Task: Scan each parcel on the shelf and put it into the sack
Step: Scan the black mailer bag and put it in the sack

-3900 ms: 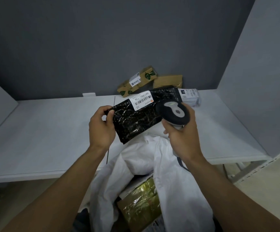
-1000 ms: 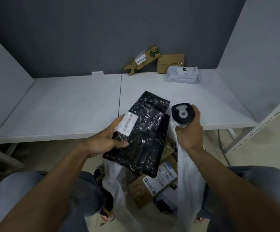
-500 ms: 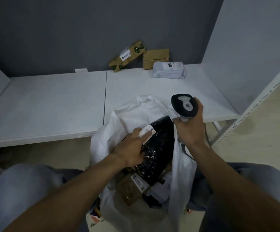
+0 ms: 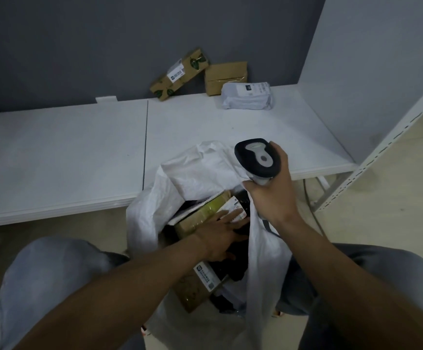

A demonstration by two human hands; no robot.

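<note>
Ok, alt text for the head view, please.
Left hand reaches into an open white sack; right hand holds a scanner and the sack's rim. A tilted box, a plain box and a grey bag lie on the shelf.

Black parcel [image 4: 230,271]: lowered from above the shelf [image 4: 79,152] into the sack [image 4: 205,168].
Left hand [image 4: 220,238]: fingers now spread flat inside.

One camera on the head looks forward and down. The sack [image 4: 205,170] is close below; the shelf [image 4: 79,152] lies just beyond.
</note>
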